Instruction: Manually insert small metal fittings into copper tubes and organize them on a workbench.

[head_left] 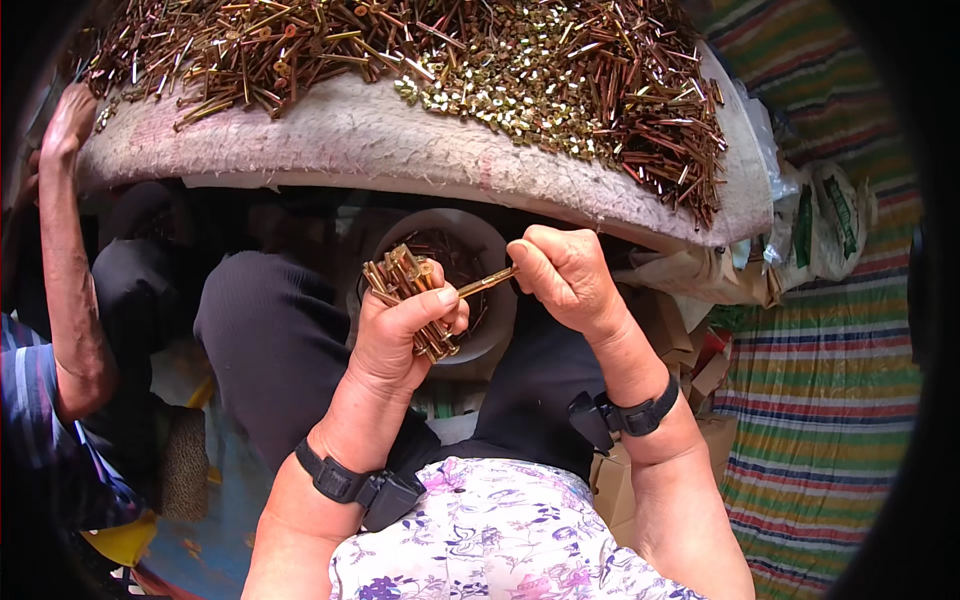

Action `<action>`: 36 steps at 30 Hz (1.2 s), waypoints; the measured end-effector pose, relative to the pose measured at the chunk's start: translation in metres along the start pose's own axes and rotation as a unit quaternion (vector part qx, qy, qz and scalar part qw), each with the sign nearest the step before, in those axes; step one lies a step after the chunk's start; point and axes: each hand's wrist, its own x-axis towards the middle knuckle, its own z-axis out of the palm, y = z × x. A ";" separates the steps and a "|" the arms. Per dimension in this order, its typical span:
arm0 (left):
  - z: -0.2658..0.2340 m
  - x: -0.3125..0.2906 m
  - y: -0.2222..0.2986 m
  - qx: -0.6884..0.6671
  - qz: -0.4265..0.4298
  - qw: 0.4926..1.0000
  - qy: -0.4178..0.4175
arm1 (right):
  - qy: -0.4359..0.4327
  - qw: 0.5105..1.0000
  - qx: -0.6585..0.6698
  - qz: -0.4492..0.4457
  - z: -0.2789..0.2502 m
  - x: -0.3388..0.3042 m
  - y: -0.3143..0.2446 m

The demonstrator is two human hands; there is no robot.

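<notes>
A bunch of brass-coloured bolts (398, 272) is gripped in my left hand (390, 335), its fingers wrapped round them and the thumb across the front. My right hand (572, 280) is closed in a pinch on one end of a single long bolt (486, 283). The other end of that bolt meets my left thumb and fingertips. What sits at the right fingertips is hidden by the curled fingers. Beneath both hands stands a pale round bucket (500, 250) with more bolts inside, between my knees.
A cloth-covered table edge (330, 130) lies ahead, heaped with long bolts (270, 60) and small shiny nuts (520, 95). At the left, a co-worker's arm (72, 270) reaches to the table. White sacks (835, 225) and striped sheeting (820, 420) are on the right, cardboard boxes (615, 490) beside me.
</notes>
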 end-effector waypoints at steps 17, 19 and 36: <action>-0.001 0.001 -0.004 0.026 -0.018 0.999 0.013 | -0.030 0.983 0.164 0.078 0.005 -0.016 0.009; -0.001 0.003 -0.004 0.028 -0.021 0.999 0.022 | 0.003 0.972 0.215 0.100 0.006 -0.016 0.008; -0.014 0.004 -0.006 -0.020 -0.048 0.999 0.005 | 0.019 0.993 0.009 0.114 0.009 -0.018 0.011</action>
